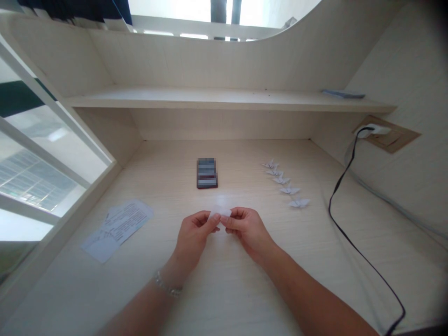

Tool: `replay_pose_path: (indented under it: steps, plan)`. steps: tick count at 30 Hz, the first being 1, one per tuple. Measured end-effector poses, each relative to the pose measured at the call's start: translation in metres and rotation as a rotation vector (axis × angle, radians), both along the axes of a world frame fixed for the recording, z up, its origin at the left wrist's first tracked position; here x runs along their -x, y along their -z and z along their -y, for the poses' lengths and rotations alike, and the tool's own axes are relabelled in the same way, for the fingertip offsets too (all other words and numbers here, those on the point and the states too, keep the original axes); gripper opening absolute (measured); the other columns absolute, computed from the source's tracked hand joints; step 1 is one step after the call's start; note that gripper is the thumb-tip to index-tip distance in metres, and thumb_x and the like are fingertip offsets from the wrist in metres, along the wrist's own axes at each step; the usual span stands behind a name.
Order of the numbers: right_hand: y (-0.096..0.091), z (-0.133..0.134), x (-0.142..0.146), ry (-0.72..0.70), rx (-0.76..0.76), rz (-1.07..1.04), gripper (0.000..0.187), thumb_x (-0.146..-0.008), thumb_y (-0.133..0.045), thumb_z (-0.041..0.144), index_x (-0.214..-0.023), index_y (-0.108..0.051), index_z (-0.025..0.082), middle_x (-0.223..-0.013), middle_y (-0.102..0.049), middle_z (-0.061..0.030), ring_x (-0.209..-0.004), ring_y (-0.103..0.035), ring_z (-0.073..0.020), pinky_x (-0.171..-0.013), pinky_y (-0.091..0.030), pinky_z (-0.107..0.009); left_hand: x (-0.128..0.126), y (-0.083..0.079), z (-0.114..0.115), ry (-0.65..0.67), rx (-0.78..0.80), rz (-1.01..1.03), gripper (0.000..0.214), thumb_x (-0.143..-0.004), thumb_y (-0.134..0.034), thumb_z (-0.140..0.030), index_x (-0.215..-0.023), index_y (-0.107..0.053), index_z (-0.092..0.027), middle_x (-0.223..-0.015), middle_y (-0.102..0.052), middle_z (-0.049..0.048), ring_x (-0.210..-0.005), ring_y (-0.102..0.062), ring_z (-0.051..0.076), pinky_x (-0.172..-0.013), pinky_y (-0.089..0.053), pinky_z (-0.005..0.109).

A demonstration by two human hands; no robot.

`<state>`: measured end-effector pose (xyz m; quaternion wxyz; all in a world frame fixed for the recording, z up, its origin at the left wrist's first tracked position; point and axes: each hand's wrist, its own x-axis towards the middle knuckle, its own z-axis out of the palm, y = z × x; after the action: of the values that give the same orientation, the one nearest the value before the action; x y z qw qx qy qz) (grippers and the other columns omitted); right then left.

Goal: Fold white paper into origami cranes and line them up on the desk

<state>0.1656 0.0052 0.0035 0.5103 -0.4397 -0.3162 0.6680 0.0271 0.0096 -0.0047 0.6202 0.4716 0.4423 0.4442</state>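
A small piece of white paper [221, 211] is pinched between my two hands over the middle of the desk. My left hand [196, 232], with a bracelet on its wrist, grips the paper's left side between thumb and fingers. On the right side, my right hand [249, 229] holds it the same way, and the two thumbs nearly meet at its lower edge. Fingers hide part of the paper, so its folds cannot be made out. To the right, several folded white paper cranes [281, 179] stand in a slanting row.
A phone [206, 173] lies beyond my hands. Sheets of paper with writing [119, 228] are at the left. A black cable [332, 212] runs from a wall socket [397, 136] down the right side. Above the desk's back spans a shelf [224, 103] with a flat bluish item [343, 94].
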Motion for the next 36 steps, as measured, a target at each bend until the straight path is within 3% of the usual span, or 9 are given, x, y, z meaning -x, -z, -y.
replay_pose_path:
  steps: [11, 22, 28, 36]
  plan:
    - [0.006, 0.001, 0.006, 0.095, -0.013, 0.050, 0.023, -0.060, -0.072, 0.034, -0.058, -0.061, 0.014, -0.049, -0.054, 0.0009, -0.048, -0.048, -0.0092, -0.050, -0.038, -0.023, -0.004, 0.003, 0.000, -0.092, -0.014, -0.089, 0.026, -0.071, -0.061, -0.036, -0.079, -0.067, -0.013, -0.066, -0.063, 0.0030, -0.063, -0.055, 0.013, -0.060, -0.043, 0.023]
    - [0.010, 0.000, 0.006, 0.151, -0.007, 0.129, 0.027, -0.056, -0.074, 0.035, -0.053, -0.057, 0.014, -0.048, -0.056, 0.0000, -0.047, -0.048, -0.0096, -0.050, -0.038, -0.024, -0.003, 0.001, 0.000, -0.109, -0.032, -0.188, 0.032, -0.070, -0.059, -0.043, -0.074, -0.066, -0.012, -0.064, -0.062, 0.0036, -0.062, -0.056, 0.014, -0.059, -0.042, 0.024]
    - [0.012, -0.001, 0.005, 0.170, -0.074, 0.111, 0.021, -0.063, -0.070, 0.034, -0.060, -0.061, 0.015, -0.055, -0.057, -0.0004, -0.053, -0.049, -0.0102, -0.054, -0.040, -0.024, -0.004, -0.002, 0.000, -0.133, -0.025, -0.219, 0.034, -0.069, -0.059, -0.045, -0.071, -0.065, -0.012, -0.063, -0.063, 0.0044, -0.060, -0.054, 0.013, -0.057, -0.041, 0.023]
    - [0.011, 0.000, 0.009, 0.267, -0.094, 0.107, 0.016, -0.061, -0.070, 0.031, -0.063, -0.065, 0.016, -0.055, -0.056, -0.0001, -0.055, -0.049, -0.0120, -0.056, -0.040, -0.027, -0.004, 0.003, 0.001, -0.127, -0.050, -0.215, 0.032, -0.070, -0.059, -0.045, -0.072, -0.065, -0.013, -0.062, -0.062, 0.0040, -0.062, -0.057, 0.015, -0.058, -0.042, 0.024]
